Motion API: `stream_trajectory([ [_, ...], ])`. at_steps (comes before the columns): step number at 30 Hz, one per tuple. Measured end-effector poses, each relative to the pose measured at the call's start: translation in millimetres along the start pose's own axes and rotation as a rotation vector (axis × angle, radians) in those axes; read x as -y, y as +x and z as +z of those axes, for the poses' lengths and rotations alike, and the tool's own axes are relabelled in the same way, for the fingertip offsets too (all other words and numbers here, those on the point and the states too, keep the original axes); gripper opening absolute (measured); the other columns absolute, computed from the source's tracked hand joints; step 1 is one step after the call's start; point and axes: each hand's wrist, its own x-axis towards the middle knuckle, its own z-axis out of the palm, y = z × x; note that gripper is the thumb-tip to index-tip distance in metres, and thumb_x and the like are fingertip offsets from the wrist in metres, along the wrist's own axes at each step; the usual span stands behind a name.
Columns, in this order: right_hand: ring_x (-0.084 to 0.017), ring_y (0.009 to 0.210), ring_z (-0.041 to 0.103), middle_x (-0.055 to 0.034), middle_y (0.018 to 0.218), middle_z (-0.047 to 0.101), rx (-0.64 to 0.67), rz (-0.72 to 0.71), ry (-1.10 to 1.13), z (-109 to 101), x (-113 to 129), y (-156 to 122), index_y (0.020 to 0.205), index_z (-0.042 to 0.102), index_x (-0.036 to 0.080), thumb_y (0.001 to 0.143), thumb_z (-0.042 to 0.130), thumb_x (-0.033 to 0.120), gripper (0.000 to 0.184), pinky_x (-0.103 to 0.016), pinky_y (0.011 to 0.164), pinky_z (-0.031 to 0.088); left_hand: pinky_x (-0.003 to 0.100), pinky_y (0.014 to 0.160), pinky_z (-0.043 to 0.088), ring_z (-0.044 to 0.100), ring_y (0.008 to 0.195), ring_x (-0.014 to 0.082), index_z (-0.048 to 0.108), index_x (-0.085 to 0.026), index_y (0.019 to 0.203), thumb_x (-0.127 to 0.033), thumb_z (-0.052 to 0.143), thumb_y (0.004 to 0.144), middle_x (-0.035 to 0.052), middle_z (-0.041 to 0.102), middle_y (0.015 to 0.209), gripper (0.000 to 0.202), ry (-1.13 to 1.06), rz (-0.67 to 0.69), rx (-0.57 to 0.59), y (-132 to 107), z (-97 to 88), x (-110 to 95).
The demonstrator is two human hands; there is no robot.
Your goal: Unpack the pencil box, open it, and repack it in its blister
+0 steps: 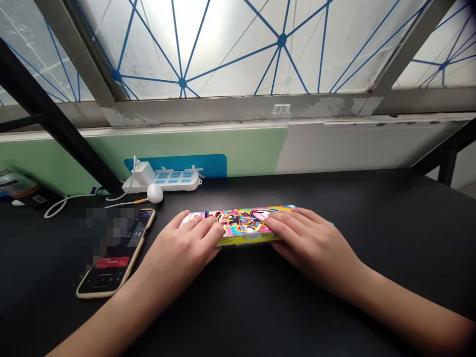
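Pencil case (241, 227): cartoon print in magenta, yellow, cyan and black; lower edge yellow. Table (238, 307): matte black. Window film (230, 54): frosted white, crossed by a network of blue lines with darker blue nodes. Power strip (161, 182): white, pale blue socket panels. Wall panel (241, 153): mint green, one blue rectangle. Phone case (138, 252): gold rim.

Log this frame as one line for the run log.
left hand on printed box | right hand on same box | phone beside left hand
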Motion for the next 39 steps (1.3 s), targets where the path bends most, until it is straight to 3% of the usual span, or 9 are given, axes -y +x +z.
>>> stream_trajectory([
  [3, -0.029, 0.105, 0.073, -0.0131, 0.118, 0.077, -0.002, -0.019, -0.003, 0.9, 7.2, 0.4, 0.123, 0.063, 0.014, 0.102, 0.049, 0.017, 0.025, -0.045, 0.090, 0.055, 0.050, 0.086, 0.055, 0.072, 0.098, 0.0329, 0.064, -0.016, 0.112, -0.022, 0.069, 0.093, 0.0123, 0.075, 0.112, 0.021, 0.011, -0.006, 0.050, 1.8, 0.2, -2.7],
  [9, -0.032, 0.115, 0.070, -0.0160, 0.127, 0.073, 0.029, -0.027, 0.022, 8.0, 11.6, 0.3, 0.128, 0.065, 0.011, 0.101, 0.052, 0.018, 0.030, -0.048, 0.094, 0.059, 0.052, 0.092, 0.052, 0.067, 0.109, 0.0366, 0.060, -0.015, 0.133, -0.037, 0.082, 0.085, 0.0169, 0.069, 0.129, 0.057, 0.028, -0.006, 0.173, 1.1, 4.5, -0.9],
  [18, -0.040, 0.134, 0.057, -0.0204, 0.143, 0.063, 0.144, -0.030, 0.167, 13.7, 22.5, 1.0, 0.138, 0.062, 0.009, 0.097, 0.059, 0.027, 0.045, -0.058, 0.105, 0.053, 0.054, 0.104, 0.044, 0.062, 0.118, 0.0355, 0.058, -0.019, 0.138, -0.051, 0.072, 0.091, 0.0163, 0.065, 0.132, 0.058, -0.109, -0.042, 0.209, 1.4, 4.7, 1.1],
  [21, -0.039, 0.139, 0.052, -0.0195, 0.149, 0.057, 0.178, -0.032, 0.195, 15.1, 21.2, 0.8, 0.141, 0.059, 0.011, 0.098, 0.059, 0.030, 0.048, -0.059, 0.108, 0.051, 0.061, 0.111, 0.038, 0.053, 0.133, 0.0404, 0.048, -0.019, 0.150, -0.065, 0.069, 0.087, 0.0203, 0.057, 0.146, 0.080, -0.148, -0.074, 0.195, 0.5, 8.9, 2.5],
  [24, -0.040, 0.142, 0.047, -0.0190, 0.154, 0.051, 0.207, -0.056, 0.198, 17.8, 20.4, 0.5, 0.145, 0.054, 0.011, 0.098, 0.059, 0.033, 0.052, -0.061, 0.110, 0.049, 0.070, 0.113, 0.029, 0.035, 0.148, 0.0454, 0.033, -0.017, 0.159, -0.079, 0.055, 0.087, 0.0251, 0.040, 0.160, 0.098, -0.181, -0.155, 0.259, -1.5, 17.6, 5.5],
  [28, -0.041, 0.145, 0.043, -0.0190, 0.157, 0.046, 0.252, -0.054, 0.206, 18.8, 20.3, 1.3, 0.150, 0.049, 0.012, 0.097, 0.063, 0.037, 0.061, -0.063, 0.111, 0.047, 0.072, 0.115, 0.025, 0.025, 0.153, 0.0446, 0.030, -0.015, 0.161, -0.082, 0.044, 0.090, 0.0251, 0.032, 0.164, 0.099, -0.242, -0.225, 0.376, -3.9, 25.2, 8.5],
  [33, -0.038, 0.146, 0.041, -0.0160, 0.157, 0.047, 0.330, -0.040, 0.286, 10.6, 11.5, 2.6, 0.153, 0.046, 0.016, 0.091, 0.071, 0.045, 0.073, -0.060, 0.114, 0.044, 0.075, 0.115, 0.019, 0.026, 0.153, 0.0448, 0.033, -0.016, 0.160, -0.083, 0.048, 0.087, 0.0244, 0.033, 0.164, 0.100, -0.251, -0.265, 0.361, -6.1, 25.0, 8.2],
  [39, -0.035, 0.145, 0.044, -0.0057, 0.159, 0.045, 0.401, 0.001, 0.325, -2.6, -12.9, -10.6, 0.158, 0.038, 0.033, 0.092, 0.067, 0.056, 0.076, -0.058, 0.113, 0.047, 0.075, 0.116, 0.017, 0.029, 0.151, 0.0449, 0.031, -0.019, 0.161, -0.084, 0.047, 0.086, 0.0224, 0.032, 0.165, 0.101, -0.264, -0.286, 0.352, -8.4, 23.5, 10.7],
])
